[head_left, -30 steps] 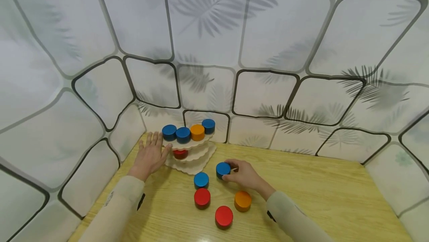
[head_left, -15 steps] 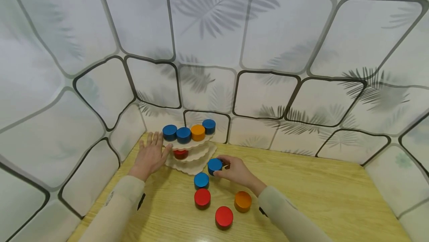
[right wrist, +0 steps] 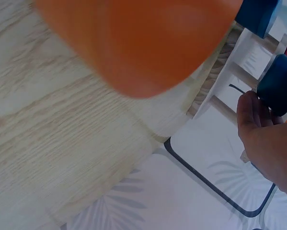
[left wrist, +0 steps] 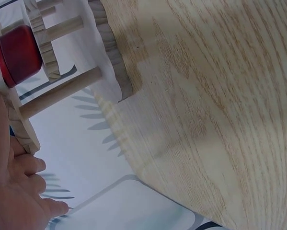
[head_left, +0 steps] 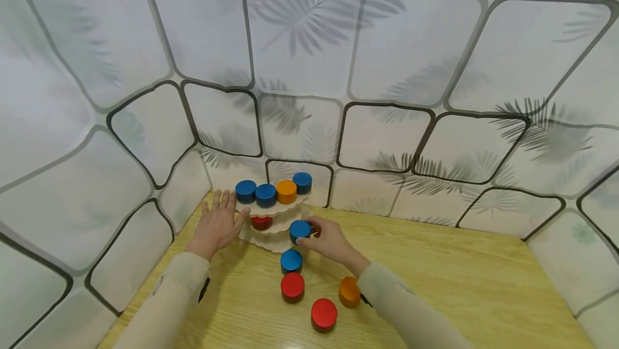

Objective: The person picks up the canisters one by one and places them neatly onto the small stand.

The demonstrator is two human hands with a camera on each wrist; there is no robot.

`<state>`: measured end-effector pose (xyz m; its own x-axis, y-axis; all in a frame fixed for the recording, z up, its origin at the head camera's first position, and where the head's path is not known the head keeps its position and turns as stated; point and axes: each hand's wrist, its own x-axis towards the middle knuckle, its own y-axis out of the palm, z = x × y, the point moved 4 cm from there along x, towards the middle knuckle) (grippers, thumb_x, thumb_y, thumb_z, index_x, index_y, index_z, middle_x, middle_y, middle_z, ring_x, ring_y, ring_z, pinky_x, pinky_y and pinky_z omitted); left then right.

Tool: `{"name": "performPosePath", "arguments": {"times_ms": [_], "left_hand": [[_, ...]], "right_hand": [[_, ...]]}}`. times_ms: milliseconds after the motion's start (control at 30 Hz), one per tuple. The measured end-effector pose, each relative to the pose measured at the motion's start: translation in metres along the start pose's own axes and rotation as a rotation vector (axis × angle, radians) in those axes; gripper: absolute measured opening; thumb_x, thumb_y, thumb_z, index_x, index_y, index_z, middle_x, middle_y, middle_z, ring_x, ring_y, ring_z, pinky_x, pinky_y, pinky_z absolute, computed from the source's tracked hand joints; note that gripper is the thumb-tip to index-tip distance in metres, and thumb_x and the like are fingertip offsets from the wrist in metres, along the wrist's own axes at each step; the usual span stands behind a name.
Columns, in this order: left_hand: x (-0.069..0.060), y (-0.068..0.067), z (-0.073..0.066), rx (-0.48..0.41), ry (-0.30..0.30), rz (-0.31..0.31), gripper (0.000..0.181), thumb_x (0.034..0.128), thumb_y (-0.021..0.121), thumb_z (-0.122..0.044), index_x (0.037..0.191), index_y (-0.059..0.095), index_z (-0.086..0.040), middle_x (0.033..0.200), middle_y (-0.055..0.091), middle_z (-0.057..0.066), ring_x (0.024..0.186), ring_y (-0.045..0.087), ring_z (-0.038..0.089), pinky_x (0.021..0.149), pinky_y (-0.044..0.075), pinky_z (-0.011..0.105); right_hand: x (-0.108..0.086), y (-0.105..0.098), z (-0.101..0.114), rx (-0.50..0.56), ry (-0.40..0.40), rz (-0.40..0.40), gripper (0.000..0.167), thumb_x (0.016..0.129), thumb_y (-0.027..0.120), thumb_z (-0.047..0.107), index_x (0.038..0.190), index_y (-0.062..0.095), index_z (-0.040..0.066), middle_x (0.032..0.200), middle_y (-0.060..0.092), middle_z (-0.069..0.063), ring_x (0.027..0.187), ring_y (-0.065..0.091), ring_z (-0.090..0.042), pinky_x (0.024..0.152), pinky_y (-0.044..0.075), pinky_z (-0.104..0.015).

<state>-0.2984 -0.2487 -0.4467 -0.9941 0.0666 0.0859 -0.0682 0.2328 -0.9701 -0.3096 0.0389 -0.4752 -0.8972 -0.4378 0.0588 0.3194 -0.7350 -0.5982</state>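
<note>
My right hand [head_left: 332, 240] pinches a blue disc [head_left: 300, 232] at the right front of a three-tiered wooden stand [head_left: 274, 211], near its middle tier; contact is unclear. In the right wrist view, the fingers of that hand [right wrist: 270, 139] lie against the held disc [right wrist: 279, 86]. With fingers straight, my left hand [head_left: 216, 225] touches the top tier's left edge; the left wrist view has this hand [left wrist: 18, 194] beside the tier edge. Several blue discs and an orange disc [head_left: 286, 191] stand on top. A red disc [head_left: 261, 223] sits below, partly hidden.
On the table [head_left: 435, 263], a blue disc [head_left: 291, 260], two red discs [head_left: 292, 286] and an orange disc [head_left: 349, 291] stand in front of the stand, the orange one partly behind the right sleeve. Patterned walls [head_left: 382, 134] border the table behind and at the sides.
My right hand has carried the blue disc leftward and slightly away from me, from over the table to the stand's front. The left hand has stayed in place.
</note>
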Motion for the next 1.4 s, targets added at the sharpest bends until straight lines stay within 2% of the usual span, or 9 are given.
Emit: {"name": "performPosePath", "arguments": {"times_ms": [133, 333, 633, 900, 1000, 1200, 1400], "left_hand": [[0.001, 0.000, 0.000, 0.011, 0.006, -0.004, 0.079, 0.1144, 0.029, -0.052, 0.164, 0.022, 0.010, 0.170, 0.021, 0.033, 0.160, 0.014, 0.054, 0.124, 0.015, 0.076], [0.002, 0.000, 0.000, 0.005, 0.010, -0.014, 0.079, 0.1144, 0.029, -0.052, 0.163, 0.022, 0.010, 0.170, 0.021, 0.033, 0.160, 0.013, 0.054, 0.124, 0.014, 0.075], [0.001, 0.001, 0.002, -0.013, 0.004, 0.001, 0.080, 0.1143, 0.029, -0.052, 0.164, 0.019, 0.011, 0.170, 0.018, 0.034, 0.160, 0.009, 0.055, 0.125, 0.012, 0.074], [0.000, 0.002, 0.003, -0.009, 0.020, -0.023, 0.082, 0.1137, 0.028, -0.055, 0.164, 0.021, 0.010, 0.170, 0.020, 0.033, 0.159, 0.011, 0.056, 0.125, 0.013, 0.075], [-0.001, 0.002, 0.004, -0.001, 0.025, -0.028, 0.082, 0.1134, 0.028, -0.056, 0.164, 0.022, 0.010, 0.170, 0.022, 0.033, 0.159, 0.012, 0.056, 0.124, 0.014, 0.075], [0.000, 0.002, 0.005, 0.001, 0.029, -0.024, 0.083, 0.1134, 0.028, -0.056, 0.163, 0.023, 0.010, 0.170, 0.022, 0.033, 0.159, 0.012, 0.055, 0.124, 0.014, 0.075], [0.001, 0.000, 0.003, -0.001, 0.025, -0.007, 0.082, 0.1134, 0.029, -0.056, 0.163, 0.023, 0.010, 0.170, 0.023, 0.033, 0.159, 0.012, 0.055, 0.124, 0.015, 0.075]], "right_hand": [[0.003, 0.002, 0.005, 0.006, 0.014, -0.022, 0.057, 0.092, 0.083, 0.030, 0.141, 0.065, 0.007, 0.116, 0.074, -0.007, 0.098, 0.066, -0.019, 0.085, 0.058, -0.033], [0.010, 0.004, 0.012, 0.002, -0.009, -0.045, 0.048, 0.093, 0.082, 0.030, 0.135, 0.069, 0.012, 0.113, 0.074, -0.004, 0.099, 0.066, -0.019, 0.085, 0.058, -0.034], [0.016, 0.013, 0.016, 0.024, -0.007, -0.066, 0.053, 0.092, 0.083, 0.027, 0.140, 0.066, 0.008, 0.127, 0.073, -0.012, 0.106, 0.068, -0.024, 0.083, 0.059, -0.034], [0.019, 0.017, 0.019, 0.073, -0.006, -0.079, 0.054, 0.092, 0.083, 0.023, 0.141, 0.066, 0.008, 0.130, 0.072, -0.013, 0.109, 0.070, -0.029, 0.079, 0.061, -0.030], [0.020, 0.018, 0.019, 0.082, -0.011, -0.079, 0.053, 0.092, 0.083, 0.022, 0.140, 0.066, 0.009, 0.130, 0.072, -0.012, 0.105, 0.071, -0.028, 0.076, 0.060, -0.028], [0.022, 0.020, 0.018, 0.095, 0.025, -0.073, 0.055, 0.093, 0.083, 0.024, 0.143, 0.065, 0.012, 0.136, 0.070, -0.011, 0.093, 0.072, -0.018, 0.074, 0.061, -0.026], [0.021, 0.021, 0.019, 0.086, 0.031, -0.093, 0.052, 0.093, 0.083, 0.022, 0.141, 0.066, 0.010, 0.133, 0.070, -0.015, 0.092, 0.073, -0.020, 0.073, 0.061, -0.027]]}}
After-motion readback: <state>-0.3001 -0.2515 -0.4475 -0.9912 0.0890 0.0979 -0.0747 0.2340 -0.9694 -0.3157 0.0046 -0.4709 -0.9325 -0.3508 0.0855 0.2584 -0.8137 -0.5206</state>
